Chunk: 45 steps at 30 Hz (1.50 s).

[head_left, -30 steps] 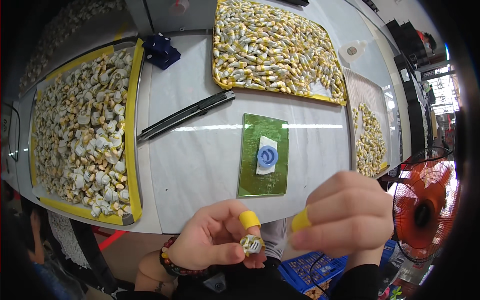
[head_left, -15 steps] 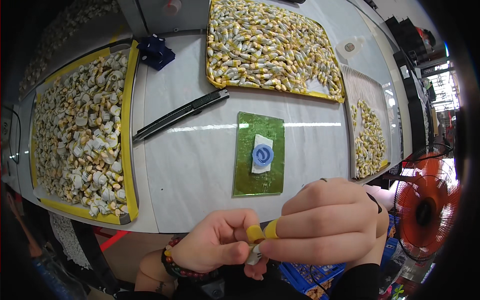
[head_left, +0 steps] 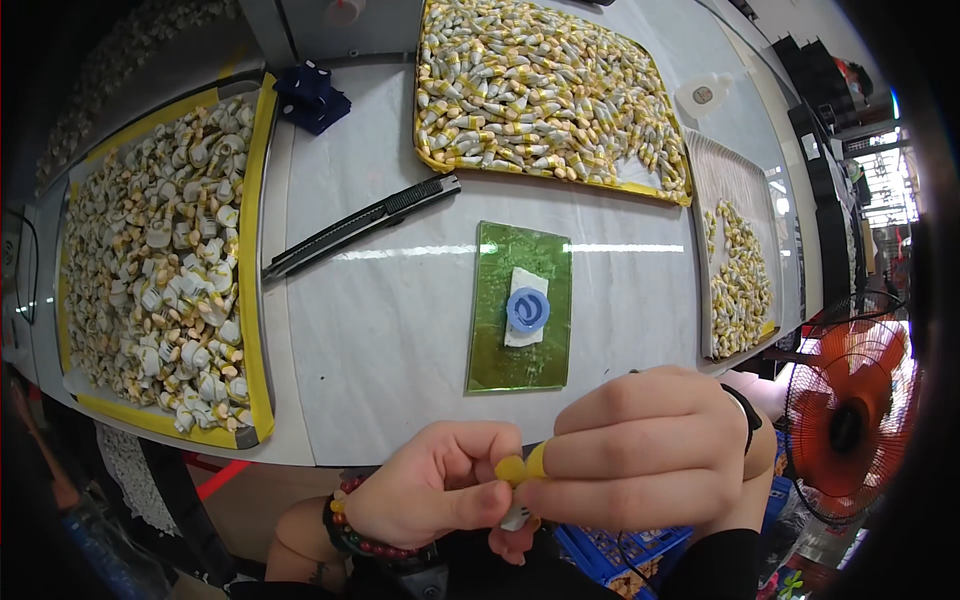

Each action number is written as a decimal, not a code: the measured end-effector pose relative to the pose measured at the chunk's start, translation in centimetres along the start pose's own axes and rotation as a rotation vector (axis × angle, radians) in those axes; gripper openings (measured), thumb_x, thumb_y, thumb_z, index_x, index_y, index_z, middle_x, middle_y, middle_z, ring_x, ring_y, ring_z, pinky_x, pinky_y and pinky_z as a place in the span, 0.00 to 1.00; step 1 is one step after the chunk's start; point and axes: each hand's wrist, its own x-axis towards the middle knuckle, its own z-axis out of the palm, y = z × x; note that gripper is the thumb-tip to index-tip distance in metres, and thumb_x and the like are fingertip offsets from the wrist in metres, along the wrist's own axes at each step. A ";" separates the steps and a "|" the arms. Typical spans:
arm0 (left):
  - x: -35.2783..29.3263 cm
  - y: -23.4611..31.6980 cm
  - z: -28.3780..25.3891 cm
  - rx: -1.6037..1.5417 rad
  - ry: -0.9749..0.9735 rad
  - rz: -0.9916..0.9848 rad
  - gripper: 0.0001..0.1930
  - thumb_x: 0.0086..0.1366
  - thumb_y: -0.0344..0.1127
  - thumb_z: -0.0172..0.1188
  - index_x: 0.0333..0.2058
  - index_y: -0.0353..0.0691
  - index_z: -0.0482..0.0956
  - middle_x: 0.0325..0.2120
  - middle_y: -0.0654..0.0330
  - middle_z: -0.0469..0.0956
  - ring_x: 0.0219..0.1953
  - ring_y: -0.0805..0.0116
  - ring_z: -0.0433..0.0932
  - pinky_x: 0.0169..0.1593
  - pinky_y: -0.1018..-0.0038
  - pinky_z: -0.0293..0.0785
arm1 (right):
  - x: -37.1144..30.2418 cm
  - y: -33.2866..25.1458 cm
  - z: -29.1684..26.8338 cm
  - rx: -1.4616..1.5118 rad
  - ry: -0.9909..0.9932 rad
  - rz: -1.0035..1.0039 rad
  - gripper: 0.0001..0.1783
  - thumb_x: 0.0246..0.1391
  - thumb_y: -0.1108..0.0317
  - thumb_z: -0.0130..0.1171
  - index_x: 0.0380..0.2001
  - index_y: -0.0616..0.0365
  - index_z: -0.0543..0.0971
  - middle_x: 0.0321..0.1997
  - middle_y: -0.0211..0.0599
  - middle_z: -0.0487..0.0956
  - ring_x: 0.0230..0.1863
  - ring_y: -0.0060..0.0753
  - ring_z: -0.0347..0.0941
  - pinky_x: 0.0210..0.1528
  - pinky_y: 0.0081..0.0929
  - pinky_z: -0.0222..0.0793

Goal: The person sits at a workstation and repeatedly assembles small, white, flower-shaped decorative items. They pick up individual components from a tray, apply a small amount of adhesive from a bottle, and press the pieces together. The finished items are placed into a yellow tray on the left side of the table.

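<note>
My left hand (head_left: 425,490) and my right hand (head_left: 645,450) meet just off the near edge of the table. Both are closed, pinching between them a small piece (head_left: 515,515) with a white paper strip; the fingers hide most of it. Yellow covers wrap a fingertip on each hand. Beyond them a green glass plate (head_left: 490,365) lies on the table. On it a white pad (head_left: 522,339) carries a small round blue cup (head_left: 528,310).
A yellow-edged tray (head_left: 258,390) of pieces with loose paper curls stands left. Wrapped pieces fill the far tray (head_left: 640,188); fewer lie in the right tray (head_left: 715,160). A black utility knife (head_left: 365,228), dark blue cloth (head_left: 312,98), orange fan (head_left: 850,410) and blue crate (head_left: 610,555) are around.
The fingertips have shifted slightly around the small piece, and less of its white paper shows. Both hands remain in nearly the same place.
</note>
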 end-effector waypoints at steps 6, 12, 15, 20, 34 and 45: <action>-0.1 0.1 0.7 -0.018 -0.001 0.002 0.14 0.63 0.40 0.58 0.36 0.34 0.68 0.29 0.59 0.76 0.32 0.74 0.78 0.38 0.77 0.77 | -0.2 -0.8 -0.1 0.009 0.017 0.023 0.08 0.38 0.76 0.60 0.26 0.64 0.80 0.28 0.38 0.78 0.25 0.30 0.73 0.24 0.19 0.71; -0.1 0.2 0.9 -0.013 0.010 0.011 0.13 0.64 0.39 0.57 0.36 0.34 0.68 0.30 0.59 0.76 0.32 0.75 0.78 0.38 0.77 0.77 | -0.3 -0.7 0.0 -0.046 0.039 -0.013 0.08 0.36 0.76 0.60 0.26 0.65 0.80 0.28 0.38 0.78 0.25 0.30 0.73 0.26 0.18 0.70; 0.0 0.2 1.0 -0.008 -0.001 0.014 0.13 0.64 0.39 0.56 0.36 0.34 0.68 0.30 0.59 0.76 0.32 0.75 0.78 0.38 0.77 0.77 | -0.4 -1.0 -0.2 -0.068 0.040 -0.007 0.08 0.37 0.77 0.60 0.26 0.65 0.80 0.28 0.38 0.78 0.25 0.29 0.72 0.26 0.18 0.70; 0.1 0.2 1.1 -0.017 0.031 0.035 0.12 0.63 0.37 0.58 0.36 0.34 0.68 0.30 0.59 0.76 0.32 0.75 0.77 0.39 0.78 0.76 | -0.6 -0.8 -0.2 -0.055 0.038 -0.009 0.08 0.38 0.77 0.60 0.27 0.64 0.80 0.29 0.38 0.78 0.26 0.29 0.73 0.26 0.17 0.70; 0.7 -0.3 1.0 0.746 0.167 0.630 0.17 0.48 0.22 0.70 0.37 0.29 0.75 0.32 0.52 0.79 0.34 0.70 0.79 0.39 0.76 0.74 | -2.2 -2.5 -0.8 -0.012 0.091 0.141 0.06 0.47 0.72 0.57 0.29 0.63 0.80 0.33 0.39 0.79 0.30 0.33 0.74 0.32 0.24 0.70; 0.0 -0.5 0.3 0.355 0.183 0.534 0.20 0.42 0.21 0.72 0.35 0.26 0.74 0.31 0.45 0.79 0.35 0.60 0.81 0.41 0.68 0.79 | -10.0 2.9 -12.0 -0.682 0.108 0.972 0.08 0.42 0.76 0.61 0.30 0.62 0.78 0.32 0.36 0.78 0.33 0.29 0.73 0.34 0.25 0.66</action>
